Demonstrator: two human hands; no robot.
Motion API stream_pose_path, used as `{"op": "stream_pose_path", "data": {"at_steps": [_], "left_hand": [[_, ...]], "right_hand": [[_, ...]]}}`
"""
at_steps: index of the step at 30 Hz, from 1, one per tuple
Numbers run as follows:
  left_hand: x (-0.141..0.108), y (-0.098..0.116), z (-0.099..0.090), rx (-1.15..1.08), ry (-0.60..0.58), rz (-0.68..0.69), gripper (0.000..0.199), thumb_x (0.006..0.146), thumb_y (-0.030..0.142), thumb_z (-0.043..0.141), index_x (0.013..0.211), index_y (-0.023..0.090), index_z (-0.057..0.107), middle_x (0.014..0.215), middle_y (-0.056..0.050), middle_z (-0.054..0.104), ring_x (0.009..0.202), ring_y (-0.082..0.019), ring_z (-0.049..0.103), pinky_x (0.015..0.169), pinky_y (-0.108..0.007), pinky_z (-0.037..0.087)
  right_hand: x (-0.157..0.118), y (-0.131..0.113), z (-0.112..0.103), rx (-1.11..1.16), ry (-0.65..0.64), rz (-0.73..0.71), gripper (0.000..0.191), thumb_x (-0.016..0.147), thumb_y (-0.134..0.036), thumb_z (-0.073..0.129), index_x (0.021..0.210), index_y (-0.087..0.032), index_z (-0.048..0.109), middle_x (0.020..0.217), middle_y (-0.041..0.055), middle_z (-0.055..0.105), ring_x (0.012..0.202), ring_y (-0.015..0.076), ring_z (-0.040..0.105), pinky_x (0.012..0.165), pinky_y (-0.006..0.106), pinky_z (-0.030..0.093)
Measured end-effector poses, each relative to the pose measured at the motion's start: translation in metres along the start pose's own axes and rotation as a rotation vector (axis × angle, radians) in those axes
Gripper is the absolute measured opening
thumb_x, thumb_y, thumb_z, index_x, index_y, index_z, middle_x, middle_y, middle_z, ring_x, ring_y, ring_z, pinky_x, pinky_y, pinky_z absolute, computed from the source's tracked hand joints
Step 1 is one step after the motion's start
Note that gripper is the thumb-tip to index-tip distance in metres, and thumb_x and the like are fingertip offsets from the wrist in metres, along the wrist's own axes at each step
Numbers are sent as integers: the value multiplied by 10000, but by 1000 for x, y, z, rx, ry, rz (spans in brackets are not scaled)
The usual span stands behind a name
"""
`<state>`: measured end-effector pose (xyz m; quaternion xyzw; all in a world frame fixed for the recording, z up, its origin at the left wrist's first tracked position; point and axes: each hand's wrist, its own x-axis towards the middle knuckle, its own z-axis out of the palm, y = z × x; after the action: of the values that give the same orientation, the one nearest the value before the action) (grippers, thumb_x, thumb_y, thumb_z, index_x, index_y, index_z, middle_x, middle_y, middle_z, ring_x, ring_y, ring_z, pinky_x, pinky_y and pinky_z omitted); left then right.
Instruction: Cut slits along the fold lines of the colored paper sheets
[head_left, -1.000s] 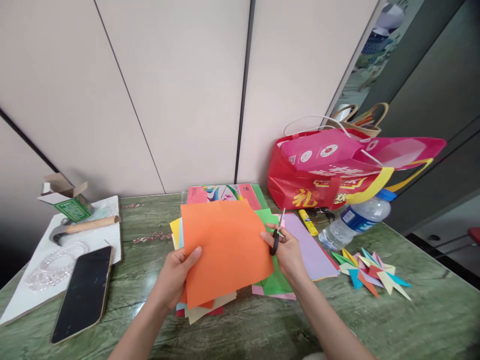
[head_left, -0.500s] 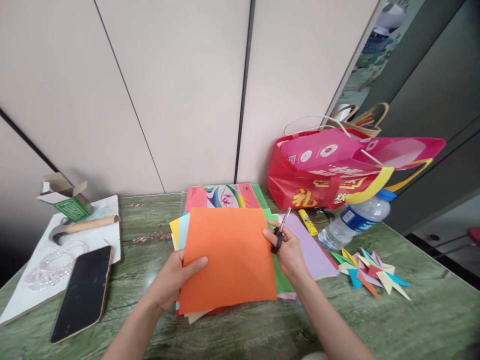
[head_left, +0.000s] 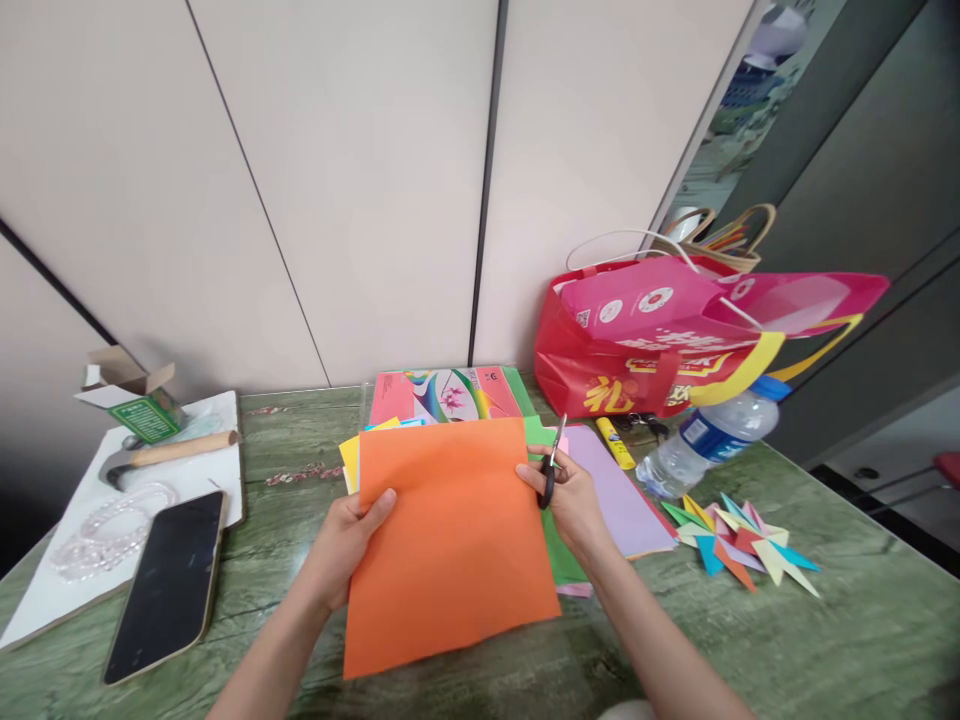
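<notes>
A sheet of orange paper (head_left: 450,540) is held up between my two hands, its lower edge toward me. My left hand (head_left: 341,545) pinches its left edge, thumb on top. At the right edge, my right hand (head_left: 566,500) grips the sheet and also keeps a pair of black-handled scissors (head_left: 551,475), blades pointing up and away. Beneath the orange sheet lie coloured papers, among them a green sheet (head_left: 561,550), a yellow sheet (head_left: 349,458) and a lilac sheet (head_left: 615,495). Behind them is a printed paper pack (head_left: 450,393), partly covered.
Right: folded paper stars (head_left: 742,540), a water bottle (head_left: 712,440), a yellow glue stick (head_left: 615,443) and a red gift bag (head_left: 637,340). Left: a phone (head_left: 166,585), a white board (head_left: 45,580) with a wooden-handled sickle (head_left: 169,455), a beaded strand (head_left: 105,535) and a small open box (head_left: 142,410).
The orange sheet has come toward me and slightly left, tilting a little. Both hands have shifted slightly left with it, still holding the sheet and scissors.
</notes>
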<state>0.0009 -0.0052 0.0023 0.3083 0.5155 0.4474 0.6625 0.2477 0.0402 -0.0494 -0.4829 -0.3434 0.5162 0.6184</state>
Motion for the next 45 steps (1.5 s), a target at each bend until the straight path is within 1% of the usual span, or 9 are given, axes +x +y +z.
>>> {"op": "stream_pose_path", "data": {"at_steps": [8,12,19,24,28,32,39,42,45], "left_hand": [[-5,1,4,38,-94,-73,276,617,373,730,776,149,711,673,-58,738,558,-227,676,540,-330,527],[-5,0,6,36,-87,-61,264,603,352,744,761,143,710,663,-58,739,546,-220,674,532,-317,527],[0,6,-5,-17,62,17,297,595,375,746,779,156,665,602,-33,732,496,-204,667,473,-293,521],[0,11,-10,-45,118,65,338,618,359,740,876,160,652,687,-43,750,583,-214,692,528,-296,543],[-1,10,-9,-60,-40,73,331,663,304,722,955,159,663,891,-87,748,774,-239,694,658,-316,551],[-4,6,-7,-11,-210,8,316,709,259,688,1009,160,667,1003,-103,721,843,-252,679,735,-351,538],[-2,2,-3,3,-144,13,265,675,262,716,921,164,706,900,-76,748,758,-227,686,693,-323,541],[-2,5,-4,11,-112,24,252,680,271,710,909,166,703,877,-74,749,649,-199,681,614,-318,554],[-2,8,-7,-21,-39,53,247,681,265,709,906,164,690,929,-85,737,675,-207,683,576,-318,566]], "right_hand": [[4,-5,-5,74,87,-41,477,483,-309,819,894,-177,617,622,-46,572,470,71,473,411,191,347],[5,-2,-7,96,113,-28,475,499,-315,815,904,-191,601,633,-56,557,480,68,486,427,192,371],[-1,-10,-5,20,-122,140,488,539,-381,793,946,-172,623,775,48,683,649,187,630,533,281,485],[-7,-5,0,-33,-226,190,497,419,-261,853,856,-146,646,640,6,660,549,148,603,493,228,444],[-4,0,-1,-27,-151,125,498,430,-303,844,851,-173,613,612,-31,627,537,125,580,490,214,432],[0,1,-2,-36,-56,43,515,426,-342,839,849,-177,596,627,-22,612,545,129,568,464,212,417],[-3,-7,0,-95,11,-40,475,415,-337,841,803,-177,618,624,-22,618,584,145,577,468,215,425],[-5,-13,0,-116,13,-43,515,486,-412,800,907,-177,620,646,0,649,608,179,602,483,260,466],[-11,-19,2,-151,-26,-52,603,550,-475,747,1044,-167,588,680,7,655,666,207,625,551,313,504]]}}
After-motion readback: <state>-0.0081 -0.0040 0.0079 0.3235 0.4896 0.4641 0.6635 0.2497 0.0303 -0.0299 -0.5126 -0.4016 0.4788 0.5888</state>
